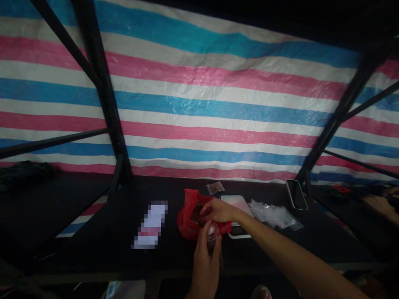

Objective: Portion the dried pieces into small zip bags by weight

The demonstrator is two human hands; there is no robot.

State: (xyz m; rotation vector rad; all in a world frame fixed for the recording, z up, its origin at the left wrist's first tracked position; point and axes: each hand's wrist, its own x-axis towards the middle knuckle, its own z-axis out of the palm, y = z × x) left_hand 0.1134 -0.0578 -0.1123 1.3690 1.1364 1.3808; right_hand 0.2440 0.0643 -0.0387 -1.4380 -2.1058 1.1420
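1 red bag point(187, 222), 1 clr pouch point(212, 232), 1 filled pouch point(215, 187), 1 scale point(238, 202), 1 phone point(296, 194)

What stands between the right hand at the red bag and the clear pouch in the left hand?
Nothing visible. The right hand reaches into the red bag, and the clear pouch, held by the left hand, sits just below it. The white scale and spare clear bags lie aside.

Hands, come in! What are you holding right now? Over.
Left hand gripping clear bag. Right hand at red bag mouth, grip unclear. Scale just behind, nothing blocking. Over.
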